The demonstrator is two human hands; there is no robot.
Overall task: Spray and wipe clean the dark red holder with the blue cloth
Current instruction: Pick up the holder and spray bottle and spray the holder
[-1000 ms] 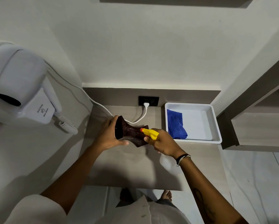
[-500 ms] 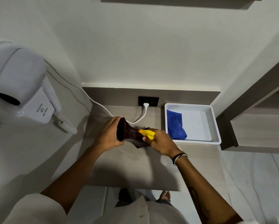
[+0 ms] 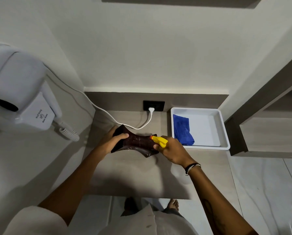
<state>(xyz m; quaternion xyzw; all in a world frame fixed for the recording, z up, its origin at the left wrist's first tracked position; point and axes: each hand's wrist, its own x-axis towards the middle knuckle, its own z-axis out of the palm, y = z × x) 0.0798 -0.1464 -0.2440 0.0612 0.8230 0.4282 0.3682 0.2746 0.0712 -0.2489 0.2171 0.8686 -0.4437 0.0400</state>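
Over the middle of the counter, I see the dark red holder gripped at its left end by my left hand. My right hand clasps the yellow-nozzled spray bottle against its right end. The blue cloth lies in the white tray.

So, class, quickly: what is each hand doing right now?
Left hand: closed, gripping the dark red flared holder.
Right hand: closed around the yellow-nozzled spray bottle.

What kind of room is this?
Probably a hotel room or its dressing nook: a wall-hung hair dryer is plugged into a socket above a small wooden counter, beside a white tray.
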